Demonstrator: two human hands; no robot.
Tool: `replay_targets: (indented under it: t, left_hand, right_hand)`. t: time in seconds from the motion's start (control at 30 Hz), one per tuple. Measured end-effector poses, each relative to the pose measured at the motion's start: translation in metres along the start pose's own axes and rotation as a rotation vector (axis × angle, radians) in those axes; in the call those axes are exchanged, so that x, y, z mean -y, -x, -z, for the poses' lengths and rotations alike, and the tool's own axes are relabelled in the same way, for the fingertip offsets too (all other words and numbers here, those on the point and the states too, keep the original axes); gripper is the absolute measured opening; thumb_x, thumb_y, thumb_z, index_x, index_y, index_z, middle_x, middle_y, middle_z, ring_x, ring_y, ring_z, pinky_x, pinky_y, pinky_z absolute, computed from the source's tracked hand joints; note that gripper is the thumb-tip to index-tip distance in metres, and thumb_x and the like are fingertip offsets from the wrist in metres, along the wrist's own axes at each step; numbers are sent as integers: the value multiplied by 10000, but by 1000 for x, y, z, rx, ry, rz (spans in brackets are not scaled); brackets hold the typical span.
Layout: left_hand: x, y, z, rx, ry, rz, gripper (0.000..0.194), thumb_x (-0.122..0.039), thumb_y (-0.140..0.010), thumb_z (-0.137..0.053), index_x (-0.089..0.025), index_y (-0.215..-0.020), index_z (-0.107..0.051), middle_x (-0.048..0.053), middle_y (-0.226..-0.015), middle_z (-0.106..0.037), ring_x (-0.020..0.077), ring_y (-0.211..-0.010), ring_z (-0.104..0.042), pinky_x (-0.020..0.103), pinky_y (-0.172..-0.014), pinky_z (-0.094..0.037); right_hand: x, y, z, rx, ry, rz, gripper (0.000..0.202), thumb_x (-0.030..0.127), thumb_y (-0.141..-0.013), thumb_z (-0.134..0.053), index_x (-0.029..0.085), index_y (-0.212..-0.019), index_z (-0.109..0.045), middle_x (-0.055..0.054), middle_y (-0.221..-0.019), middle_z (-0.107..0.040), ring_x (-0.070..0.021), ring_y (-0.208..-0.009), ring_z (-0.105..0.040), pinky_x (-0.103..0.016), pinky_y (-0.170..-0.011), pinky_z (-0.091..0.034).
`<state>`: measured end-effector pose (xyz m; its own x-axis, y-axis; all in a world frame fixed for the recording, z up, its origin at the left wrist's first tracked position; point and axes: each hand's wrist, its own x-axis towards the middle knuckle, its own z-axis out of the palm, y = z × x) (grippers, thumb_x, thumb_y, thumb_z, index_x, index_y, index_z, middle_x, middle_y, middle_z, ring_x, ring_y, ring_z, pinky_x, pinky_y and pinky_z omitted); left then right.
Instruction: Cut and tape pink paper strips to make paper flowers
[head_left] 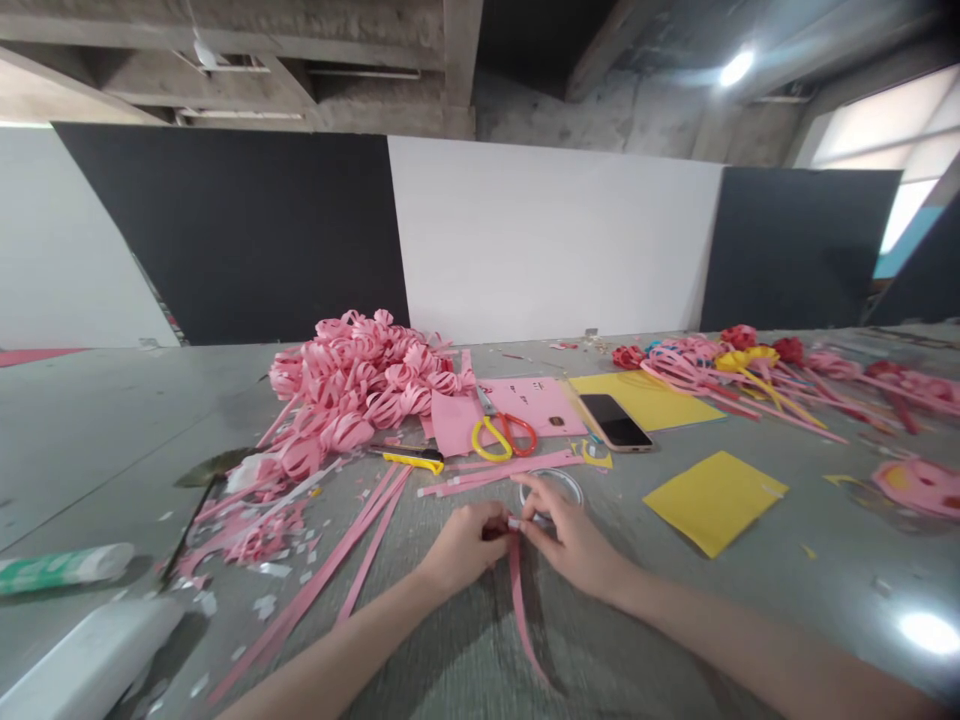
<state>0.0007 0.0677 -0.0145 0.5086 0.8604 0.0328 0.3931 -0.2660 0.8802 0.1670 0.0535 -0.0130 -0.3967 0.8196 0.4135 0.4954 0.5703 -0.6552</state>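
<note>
A pink paper strip (519, 600) hangs down from between my two hands, its lower end curling toward me. My left hand (469, 540) is closed, thumb and fingers pinching the strip's upper end. At that same end my right hand (566, 535) grips with thumb and fingertips, where a small white patch shows. Behind the right fingers lies a roll of tape (566, 482), partly covered by the hand. Just beyond are scissors (499, 430) with one yellow and one red handle. More pink strips (360, 540) lie left of my left hand.
Looped pink paper (367, 375) is heaped at the back left. A yellow utility knife (412, 458), a phone (615, 420) and yellow paper (716, 500) lie around. Paper flowers (697, 360) lie back right. A green-white tube (64, 568) and white box (90, 655) are left.
</note>
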Motion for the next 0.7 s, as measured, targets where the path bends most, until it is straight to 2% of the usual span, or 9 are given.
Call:
replay_targets:
  t: [0.7]
  left_hand:
    - [-4, 2, 1, -14, -121, -66, 71, -137, -653, -428, -159, -661, -495, -49, -527, -439, 88, -489, -395, 180, -461, -277]
  right_hand:
    - [-2, 2, -1, -18, 0, 9, 397, 98, -785, -417, 219, -1160, -366, 6, -749, -526, -149, -779, -514, -303, -740, -409]
